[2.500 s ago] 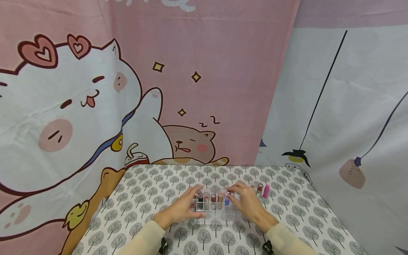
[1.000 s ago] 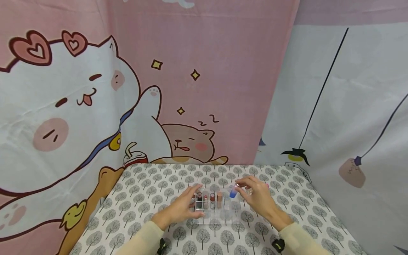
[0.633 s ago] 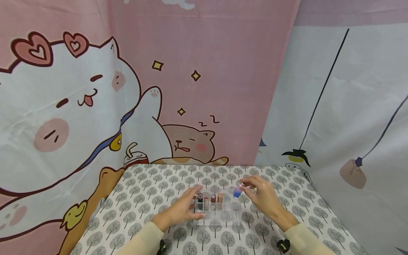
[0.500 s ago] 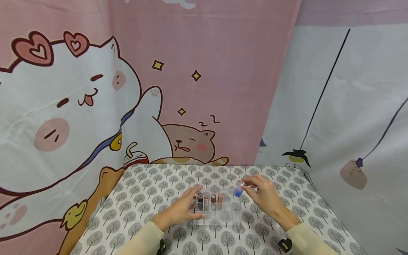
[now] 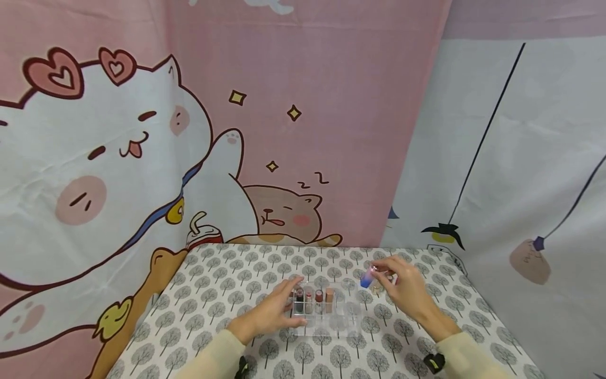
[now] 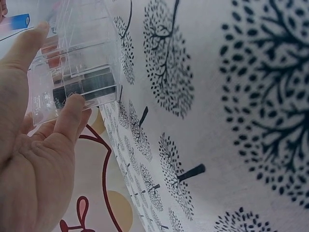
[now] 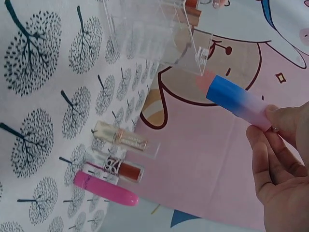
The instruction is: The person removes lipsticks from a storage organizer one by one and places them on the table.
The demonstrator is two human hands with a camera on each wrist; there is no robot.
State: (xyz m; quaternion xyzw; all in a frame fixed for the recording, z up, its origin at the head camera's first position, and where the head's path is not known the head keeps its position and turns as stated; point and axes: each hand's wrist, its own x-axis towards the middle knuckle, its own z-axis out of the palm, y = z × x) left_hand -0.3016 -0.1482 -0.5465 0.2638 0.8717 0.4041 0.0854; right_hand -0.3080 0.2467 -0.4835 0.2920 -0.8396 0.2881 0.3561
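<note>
My left hand (image 5: 270,311) grips the left end of a clear divided organizer (image 5: 347,318), thumb at the near side and fingers at the far side. Upright in its back row stand several lip tubes, among them a black one (image 5: 299,301) and a peach one (image 5: 329,299). To the right of the organizer, my right hand (image 5: 408,288) pinches a blue-to-pink lipstick tube (image 7: 236,100) by its pink end. The tube tilts in the air, blue end toward the organizer. The right-hand compartments hold no tubes.
Behind the right hand, a bright pink tube (image 7: 106,188), a lip gloss with red-brown contents (image 7: 128,170) and a pale gold tube (image 7: 126,139) stand on the tree-print cloth (image 5: 303,358). A cartoon-printed curtain (image 5: 350,131) hangs behind the table.
The right hand has lifted the blue-to-pink lipstick tube out of the organizer's back row and carried it right, past the organizer's edge. The left hand keeps its hold on the organizer.
</note>
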